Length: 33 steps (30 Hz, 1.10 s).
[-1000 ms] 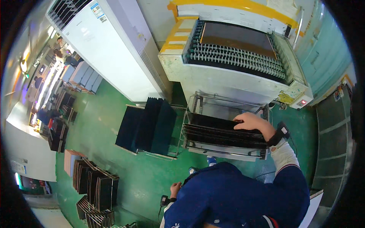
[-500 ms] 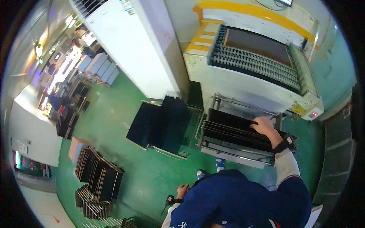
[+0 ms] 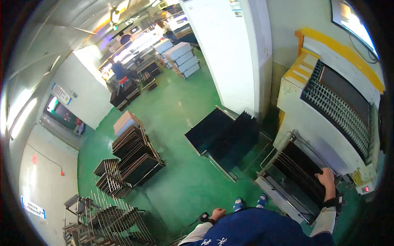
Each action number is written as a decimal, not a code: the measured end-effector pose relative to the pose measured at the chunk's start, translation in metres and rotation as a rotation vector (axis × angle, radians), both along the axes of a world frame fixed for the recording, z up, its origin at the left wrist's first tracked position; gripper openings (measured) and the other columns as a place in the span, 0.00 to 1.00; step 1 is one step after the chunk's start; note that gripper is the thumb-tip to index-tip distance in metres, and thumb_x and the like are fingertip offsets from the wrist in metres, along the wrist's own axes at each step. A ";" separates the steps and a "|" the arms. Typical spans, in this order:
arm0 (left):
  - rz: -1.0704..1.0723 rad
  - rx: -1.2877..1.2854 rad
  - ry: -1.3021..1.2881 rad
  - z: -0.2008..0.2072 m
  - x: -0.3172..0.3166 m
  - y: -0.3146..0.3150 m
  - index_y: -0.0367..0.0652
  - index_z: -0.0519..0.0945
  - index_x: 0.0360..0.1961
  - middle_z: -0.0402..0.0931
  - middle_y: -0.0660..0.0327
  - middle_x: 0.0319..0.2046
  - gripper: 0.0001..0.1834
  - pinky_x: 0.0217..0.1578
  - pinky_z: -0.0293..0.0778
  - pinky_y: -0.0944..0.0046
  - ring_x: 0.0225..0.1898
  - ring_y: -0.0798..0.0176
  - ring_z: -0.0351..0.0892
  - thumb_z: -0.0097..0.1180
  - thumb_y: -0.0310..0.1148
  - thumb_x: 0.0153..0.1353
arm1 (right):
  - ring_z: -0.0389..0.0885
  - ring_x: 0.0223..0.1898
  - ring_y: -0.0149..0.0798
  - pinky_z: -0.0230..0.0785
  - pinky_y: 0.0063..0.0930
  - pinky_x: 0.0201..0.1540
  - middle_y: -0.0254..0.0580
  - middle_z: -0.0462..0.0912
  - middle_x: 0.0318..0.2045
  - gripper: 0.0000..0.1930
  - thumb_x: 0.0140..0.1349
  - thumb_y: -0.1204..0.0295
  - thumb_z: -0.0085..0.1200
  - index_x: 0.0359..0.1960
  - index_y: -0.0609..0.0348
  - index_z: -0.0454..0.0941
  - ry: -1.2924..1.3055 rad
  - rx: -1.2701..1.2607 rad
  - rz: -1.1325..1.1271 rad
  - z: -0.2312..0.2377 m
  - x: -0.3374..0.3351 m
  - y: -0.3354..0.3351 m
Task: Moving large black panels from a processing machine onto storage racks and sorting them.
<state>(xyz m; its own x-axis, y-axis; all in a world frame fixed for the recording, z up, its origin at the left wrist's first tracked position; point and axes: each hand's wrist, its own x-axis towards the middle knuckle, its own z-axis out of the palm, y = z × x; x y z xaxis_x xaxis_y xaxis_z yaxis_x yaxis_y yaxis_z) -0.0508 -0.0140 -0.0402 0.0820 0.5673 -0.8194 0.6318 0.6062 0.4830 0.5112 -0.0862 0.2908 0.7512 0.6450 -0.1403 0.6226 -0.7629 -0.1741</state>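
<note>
Thin dark panels [image 3: 293, 166] stand on edge, side by side, in a metal-framed rack [image 3: 280, 196] on the right. My right hand [image 3: 326, 177] is closed at the upper edges of these panels, near the rack's right end; its fingertips are partly hidden. Low in front of my body hangs my left hand [image 3: 217, 214], its fingers curled and nothing visible in them. Both wrists wear dark bands with a small box.
Behind the rack stands a pale machine [image 3: 328, 119] with rows of rollers. Left of the rack, more dark sheets fill a low rack [image 3: 223, 139] beside a white pillar [image 3: 227, 49]. Racks of panels [image 3: 137, 153] and a rod-filled frame [image 3: 119, 221] stand on the green floor [image 3: 184, 174].
The view has swung left, so the racks and machine sit farther right and more of the left side shows. My right hand stays at the panels; my left stays low.
</note>
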 end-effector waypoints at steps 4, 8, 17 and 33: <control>-0.139 -0.002 0.066 0.005 -0.001 0.005 0.37 0.77 0.37 0.79 0.56 0.29 0.25 0.31 0.73 0.65 0.28 0.61 0.78 0.55 0.49 0.48 | 0.71 0.49 0.49 0.62 0.46 0.50 0.49 0.75 0.45 0.28 0.41 0.58 0.63 0.45 0.58 0.75 0.236 -0.112 -0.049 0.013 0.004 0.009; -0.035 -0.027 0.028 -0.002 -0.004 -0.001 0.38 0.77 0.37 0.79 0.56 0.30 0.25 0.33 0.73 0.64 0.30 0.59 0.78 0.54 0.50 0.48 | 0.72 0.47 0.50 0.64 0.43 0.48 0.51 0.75 0.44 0.27 0.41 0.59 0.64 0.43 0.60 0.76 0.238 -0.146 -0.043 0.022 0.004 0.013; -0.407 0.046 0.063 0.007 -0.004 0.003 0.57 0.75 0.42 0.74 0.56 0.40 0.16 0.43 0.70 0.61 0.42 0.52 0.73 0.51 0.44 0.49 | 0.75 0.40 0.51 0.66 0.41 0.42 0.54 0.77 0.35 0.22 0.39 0.63 0.64 0.36 0.62 0.77 0.192 -0.042 -0.039 0.021 0.000 0.012; -0.170 0.051 0.079 0.006 0.009 0.006 0.39 0.79 0.35 0.79 0.56 0.31 0.25 0.37 0.72 0.63 0.33 0.60 0.78 0.55 0.52 0.48 | 0.74 0.43 0.53 0.63 0.50 0.45 0.52 0.77 0.39 0.22 0.40 0.61 0.64 0.36 0.61 0.77 0.155 -0.072 -0.027 0.031 -0.007 0.011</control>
